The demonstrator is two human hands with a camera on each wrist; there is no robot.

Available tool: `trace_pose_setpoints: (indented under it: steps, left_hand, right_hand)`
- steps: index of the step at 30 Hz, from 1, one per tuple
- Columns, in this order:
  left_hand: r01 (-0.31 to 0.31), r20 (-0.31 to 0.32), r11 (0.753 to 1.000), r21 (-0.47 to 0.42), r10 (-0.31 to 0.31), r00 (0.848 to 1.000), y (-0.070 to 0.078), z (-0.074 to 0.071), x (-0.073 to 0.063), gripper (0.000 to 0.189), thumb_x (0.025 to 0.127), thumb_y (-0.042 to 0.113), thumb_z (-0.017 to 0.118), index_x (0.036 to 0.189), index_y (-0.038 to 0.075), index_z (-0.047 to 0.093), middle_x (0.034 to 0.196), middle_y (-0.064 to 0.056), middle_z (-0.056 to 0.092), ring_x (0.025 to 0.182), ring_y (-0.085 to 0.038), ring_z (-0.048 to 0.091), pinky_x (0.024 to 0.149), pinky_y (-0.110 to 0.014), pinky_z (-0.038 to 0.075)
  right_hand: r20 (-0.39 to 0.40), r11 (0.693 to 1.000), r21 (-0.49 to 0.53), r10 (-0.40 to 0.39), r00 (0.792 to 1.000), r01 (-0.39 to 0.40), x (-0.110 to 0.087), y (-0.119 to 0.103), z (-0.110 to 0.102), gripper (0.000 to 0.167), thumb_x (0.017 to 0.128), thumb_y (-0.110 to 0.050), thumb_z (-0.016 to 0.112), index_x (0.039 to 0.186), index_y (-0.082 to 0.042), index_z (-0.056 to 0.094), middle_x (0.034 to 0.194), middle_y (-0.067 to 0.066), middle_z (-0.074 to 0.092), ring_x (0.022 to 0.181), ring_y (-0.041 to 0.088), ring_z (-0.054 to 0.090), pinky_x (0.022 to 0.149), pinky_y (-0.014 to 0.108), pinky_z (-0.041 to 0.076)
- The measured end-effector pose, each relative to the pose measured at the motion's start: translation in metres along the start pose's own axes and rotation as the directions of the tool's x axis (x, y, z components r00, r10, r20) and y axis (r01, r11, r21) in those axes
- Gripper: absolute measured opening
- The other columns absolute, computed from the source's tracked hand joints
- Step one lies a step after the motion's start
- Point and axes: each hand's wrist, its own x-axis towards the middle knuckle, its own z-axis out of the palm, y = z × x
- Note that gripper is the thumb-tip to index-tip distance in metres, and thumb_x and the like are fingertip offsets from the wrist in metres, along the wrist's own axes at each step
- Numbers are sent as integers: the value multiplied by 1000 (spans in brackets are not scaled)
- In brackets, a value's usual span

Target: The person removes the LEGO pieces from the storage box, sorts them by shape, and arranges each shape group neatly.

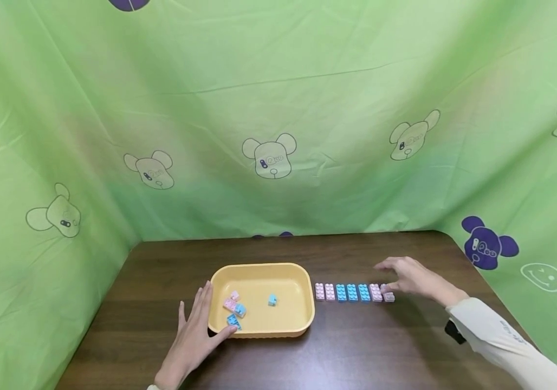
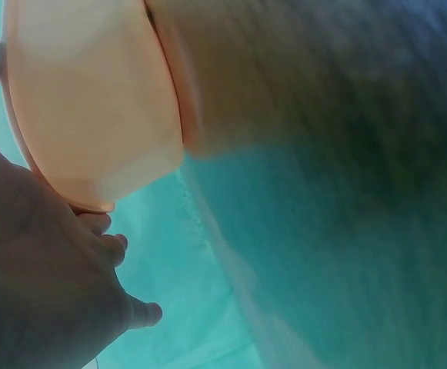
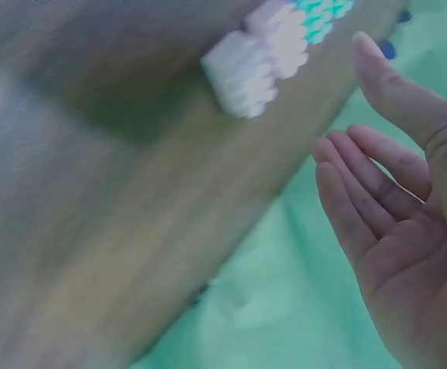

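right grip [image 1: 412,279] has its fingers relaxed and apart from the thumb, holding nothing, beside the right-hand end of the brick row [image 1: 352,292] on the table [image 1: 356,346]. the row lies just right of the yellow tray [image 1: 288,317], where loose bricks [image 1: 230,304] sit. left grip [image 1: 192,337] rests straight-fingered against the tray's left side. the bricks look like light, stiff plastic, hardly fragile, perhaps slightly slick; pinching opposite smooth sides, below the studs, should hold best.

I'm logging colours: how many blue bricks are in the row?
3: left blue brick, middle blue brick and right blue brick, together mid-row between pink bricks; none seems hidden.
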Motion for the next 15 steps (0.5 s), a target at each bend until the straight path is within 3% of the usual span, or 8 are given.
trace_pose_setpoints:
  steps: [6,15]
  left_hand:
    - [-5,-14,1000,4,5,1000,1,0,-1,111,92,62,74,170,8,17,175,-17,21,158,-43,21,119,-77,3]
    - [4,6,1000,-2,-4,1000,1,0,0,112,92,63,73,171,9,15,175,-16,19,159,-43,20,119,-77,2]
  right_hand:
    - [-6,995,2,-98,995,98,29,-28,-9,47,77,-19,94,113,7,76,109,23,76,96,40,75,83,51,61]
    - [48,993,49,-111,993,109,77,-76,-7,45,86,-20,88,122,3,75,120,19,76,109,38,72,96,57,55]
